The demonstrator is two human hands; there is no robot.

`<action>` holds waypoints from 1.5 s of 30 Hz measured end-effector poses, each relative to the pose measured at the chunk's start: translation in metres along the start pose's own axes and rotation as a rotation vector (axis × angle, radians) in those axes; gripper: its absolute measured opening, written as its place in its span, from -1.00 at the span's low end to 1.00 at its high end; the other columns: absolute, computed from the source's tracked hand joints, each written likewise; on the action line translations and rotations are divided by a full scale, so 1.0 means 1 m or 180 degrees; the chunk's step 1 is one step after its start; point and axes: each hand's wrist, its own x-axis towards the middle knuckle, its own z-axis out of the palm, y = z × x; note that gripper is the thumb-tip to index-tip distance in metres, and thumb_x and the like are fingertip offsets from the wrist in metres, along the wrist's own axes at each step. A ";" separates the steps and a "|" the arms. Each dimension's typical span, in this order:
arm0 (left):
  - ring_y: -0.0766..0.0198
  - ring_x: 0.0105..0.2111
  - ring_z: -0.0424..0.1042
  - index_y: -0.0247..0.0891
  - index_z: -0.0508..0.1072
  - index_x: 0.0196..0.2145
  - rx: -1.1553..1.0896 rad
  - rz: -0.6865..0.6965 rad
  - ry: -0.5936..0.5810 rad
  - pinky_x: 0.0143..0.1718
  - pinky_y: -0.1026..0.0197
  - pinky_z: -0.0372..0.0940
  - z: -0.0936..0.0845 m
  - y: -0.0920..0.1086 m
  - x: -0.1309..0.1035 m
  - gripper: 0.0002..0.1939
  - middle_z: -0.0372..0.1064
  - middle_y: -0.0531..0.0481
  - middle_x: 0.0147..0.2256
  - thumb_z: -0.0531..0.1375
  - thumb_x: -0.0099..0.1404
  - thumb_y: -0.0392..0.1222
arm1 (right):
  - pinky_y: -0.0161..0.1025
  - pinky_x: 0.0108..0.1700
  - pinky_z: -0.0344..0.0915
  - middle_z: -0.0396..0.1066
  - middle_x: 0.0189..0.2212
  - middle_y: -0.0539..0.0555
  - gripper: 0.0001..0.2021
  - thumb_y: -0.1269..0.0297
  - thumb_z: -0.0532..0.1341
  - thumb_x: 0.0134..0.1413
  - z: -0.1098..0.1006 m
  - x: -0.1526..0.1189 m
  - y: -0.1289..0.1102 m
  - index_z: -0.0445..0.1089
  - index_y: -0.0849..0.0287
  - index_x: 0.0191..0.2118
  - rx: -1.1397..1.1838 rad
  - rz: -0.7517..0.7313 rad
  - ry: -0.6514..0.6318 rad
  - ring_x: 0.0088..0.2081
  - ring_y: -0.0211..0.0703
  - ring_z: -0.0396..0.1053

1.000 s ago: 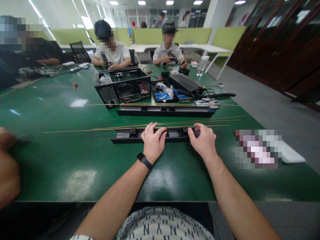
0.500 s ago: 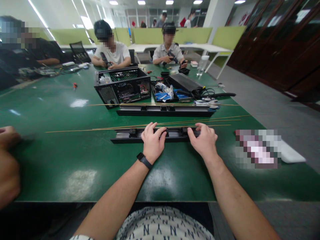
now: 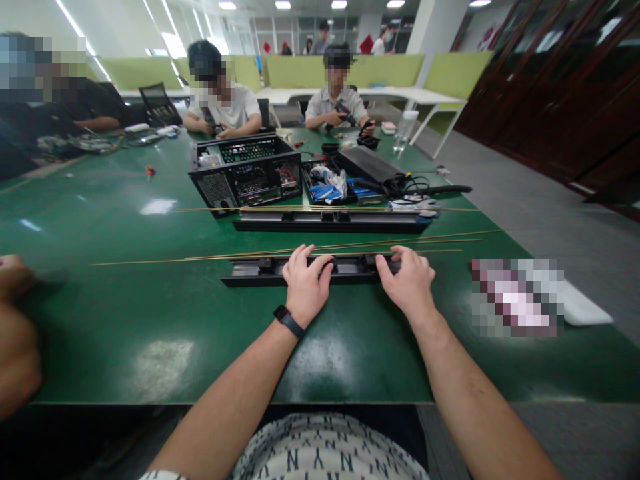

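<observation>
A long black metal rail [image 3: 250, 281] with a grey channel lies crosswise on the green table before me. Small dark blocks sit in its channel: one block [image 3: 265, 265] left of my hands, another block [image 3: 369, 262] beside my right thumb. My left hand [image 3: 306, 279], with a dark band on the wrist, is closed over the rail's middle, its thumb against a dark piece in the channel. Farther right, my right hand [image 3: 411, 279] is curled round the rail's right end, which it hides. Thin brass-coloured rods [image 3: 210, 257] lie along the far side.
Behind lies a second black rail [image 3: 330, 225] with more rods. Beyond stand an open black computer case [image 3: 245, 177] and a tray of gloves [image 3: 327, 183]. A co-worker's arm [image 3: 17, 333] rests at the left. A pixelated item [image 3: 515, 297] is at the right.
My hands and the rail stay in place. The co-worker's hand at the left edge has shifted slightly left.
</observation>
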 end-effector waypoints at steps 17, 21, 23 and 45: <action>-0.06 0.36 0.20 -0.02 0.61 0.01 0.0018 0.0004 0.0005 0.29 -0.25 0.18 0.000 0.000 0.000 -0.75 0.38 -0.17 0.23 0.18 0.47 -0.09 | 0.09 0.05 0.18 0.57 -0.15 0.19 -0.62 -0.02 0.19 0.25 0.002 0.001 0.004 0.45 0.11 0.02 0.0061 -0.0051 0.0024 0.00 0.21 0.38; -0.06 0.36 0.20 -0.02 0.62 0.01 0.0017 -0.0001 0.0005 0.29 -0.25 0.18 0.000 0.000 0.000 -0.74 0.38 -0.17 0.23 0.18 0.47 -0.09 | 0.09 0.06 0.19 0.59 -0.16 0.16 -0.64 -0.01 0.21 0.23 0.001 0.002 0.003 0.45 0.10 0.00 0.0147 -0.0026 0.0012 0.00 0.19 0.40; -0.06 0.36 0.20 -0.02 0.62 0.01 0.0013 0.0000 0.0016 0.29 -0.25 0.18 0.000 0.000 0.000 -0.74 0.39 -0.17 0.23 0.18 0.47 -0.09 | 0.08 0.07 0.19 0.59 -0.17 0.15 -0.65 0.00 0.21 0.23 0.001 0.002 0.003 0.46 0.10 -0.01 0.0211 -0.0026 0.0002 -0.01 0.18 0.41; -0.06 0.35 0.21 -0.01 0.61 0.02 0.0021 -0.0001 0.0011 0.29 -0.24 0.18 0.001 0.000 0.000 -0.74 0.40 -0.16 0.22 0.19 0.47 -0.09 | 0.08 0.08 0.26 0.62 -0.21 0.14 -0.70 0.07 0.18 0.25 -0.002 0.003 -0.003 0.49 0.10 -0.04 0.0352 -0.0126 -0.0041 -0.04 0.18 0.46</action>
